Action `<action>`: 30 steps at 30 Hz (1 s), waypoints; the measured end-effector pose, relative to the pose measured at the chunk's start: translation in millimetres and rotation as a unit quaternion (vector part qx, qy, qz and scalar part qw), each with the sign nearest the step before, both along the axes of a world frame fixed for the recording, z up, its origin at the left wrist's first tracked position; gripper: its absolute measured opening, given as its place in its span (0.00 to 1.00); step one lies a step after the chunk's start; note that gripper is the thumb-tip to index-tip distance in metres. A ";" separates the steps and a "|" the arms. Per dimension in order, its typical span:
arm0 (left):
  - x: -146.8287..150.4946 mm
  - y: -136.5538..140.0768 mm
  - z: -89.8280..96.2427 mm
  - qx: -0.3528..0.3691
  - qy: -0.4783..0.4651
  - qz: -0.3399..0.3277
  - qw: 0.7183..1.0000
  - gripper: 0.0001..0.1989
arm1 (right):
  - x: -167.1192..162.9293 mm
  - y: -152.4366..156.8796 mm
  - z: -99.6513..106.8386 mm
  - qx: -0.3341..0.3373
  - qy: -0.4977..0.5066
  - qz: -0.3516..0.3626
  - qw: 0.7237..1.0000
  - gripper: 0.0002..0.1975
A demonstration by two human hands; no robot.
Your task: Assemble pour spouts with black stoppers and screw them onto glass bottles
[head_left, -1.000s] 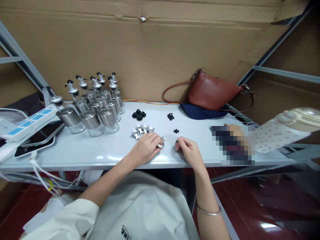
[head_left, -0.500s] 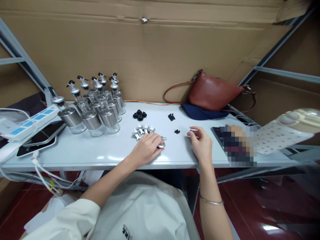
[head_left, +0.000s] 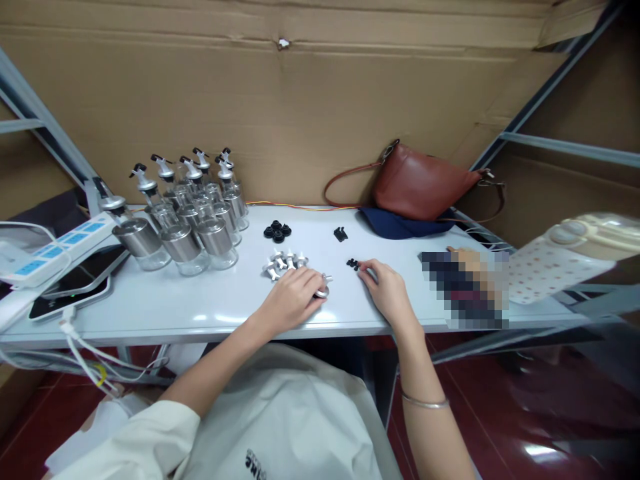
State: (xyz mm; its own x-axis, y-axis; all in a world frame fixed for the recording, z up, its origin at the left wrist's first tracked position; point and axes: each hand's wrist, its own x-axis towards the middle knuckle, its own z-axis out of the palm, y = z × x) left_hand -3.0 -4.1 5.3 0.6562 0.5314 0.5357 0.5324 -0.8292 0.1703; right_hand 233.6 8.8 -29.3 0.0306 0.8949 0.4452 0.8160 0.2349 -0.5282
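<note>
In the head view my left hand [head_left: 294, 297] rests low over the table, closed around a silver pourer cap [head_left: 323, 291] whose ring and short spout show past the fingertips. My right hand [head_left: 391, 291] pinches at the edge of a little pile of tiny black parts [head_left: 351, 263]; its thumb and index finger meet there, partly hiding the piece between them. Several silver-and-white pourer caps [head_left: 285, 261] lie just beyond my left hand. Behind them sits a cluster of round black stoppers [head_left: 278, 231]. Some small black levers [head_left: 341, 234] lie farther back to the right.
Several glass-and-steel bottles [head_left: 176, 241], some topped with pourers, stand at the left beside a white power strip [head_left: 65, 248]. A brown bag [head_left: 423, 181] lies on a dark blue cloth [head_left: 400, 225] at the back. At right are a blurred-out item [head_left: 467, 287] and a dotted bottle [head_left: 555, 263].
My right hand has moved left and its fingers have closed at the pile of tiny black parts. My left hand stays in place with the pourer cap.
</note>
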 end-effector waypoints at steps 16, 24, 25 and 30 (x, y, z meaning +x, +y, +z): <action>-0.7 0.4 0.1 -0.007 0.001 -0.002 1.000 0.02 | 2.7 0.1 -9.1 0.045 -0.097 -0.005 0.994 0.11; 1.2 0.5 -2.6 -0.026 -0.026 -0.021 0.999 0.03 | -22.2 -10.6 10.2 0.054 0.022 0.050 0.997 0.08; 1.5 0.6 -3.4 -0.031 -0.032 -0.024 0.999 0.03 | -31.5 -13.7 14.2 0.033 0.066 0.079 0.994 0.10; 0.6 2.8 -7.1 -0.046 -0.054 -0.019 0.997 0.08 | -70.6 -26.6 25.7 -0.059 0.186 0.172 0.966 0.17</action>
State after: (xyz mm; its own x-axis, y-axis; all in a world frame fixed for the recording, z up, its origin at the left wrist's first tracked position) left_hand -2.5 -1.3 -1.8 0.6178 0.5567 0.5554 0.4749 -0.8271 0.3007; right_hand 163.0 -17.7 -3.7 -0.1387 0.9244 0.3553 0.4498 0.3784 -0.8090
